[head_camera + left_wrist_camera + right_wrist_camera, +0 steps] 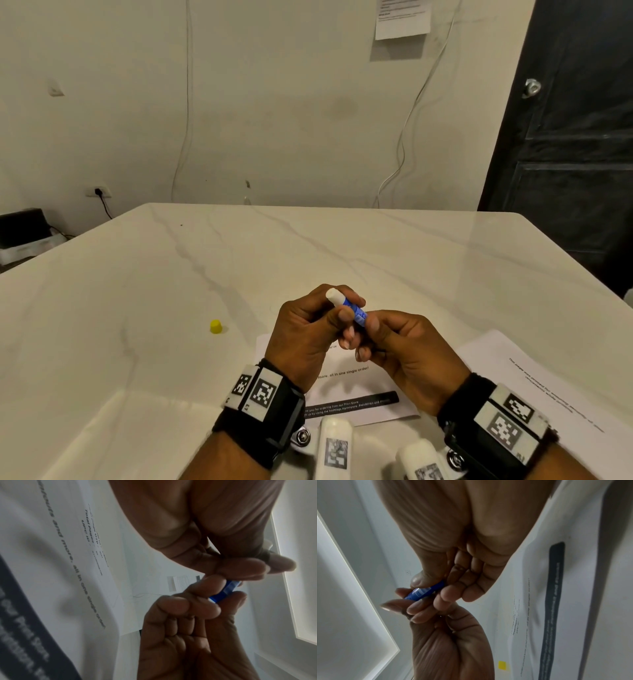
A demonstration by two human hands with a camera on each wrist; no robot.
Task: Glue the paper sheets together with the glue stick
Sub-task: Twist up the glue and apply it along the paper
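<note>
A blue glue stick (354,310) with its white glue end (334,294) bared is held above the table by both hands. My left hand (329,315) grips its upper barrel, thumb in front and fingers behind. My right hand (373,329) pinches its lower end. The left wrist view shows the blue barrel (226,592) between the fingers of both hands, as does the right wrist view (424,591). A printed paper sheet (346,387) with a black band lies right under the hands. A second sheet (534,377) lies to its right. The yellow cap (215,326) stands on the table, left of the hands.
The white marble table (308,246) stretches ahead to a wall with hanging cables. A dark door (575,154) stands at the right. The yellow cap (502,665) also shows in the right wrist view, beside the printed sheet (573,588). That sheet (51,561) fills the left wrist view's left side.
</note>
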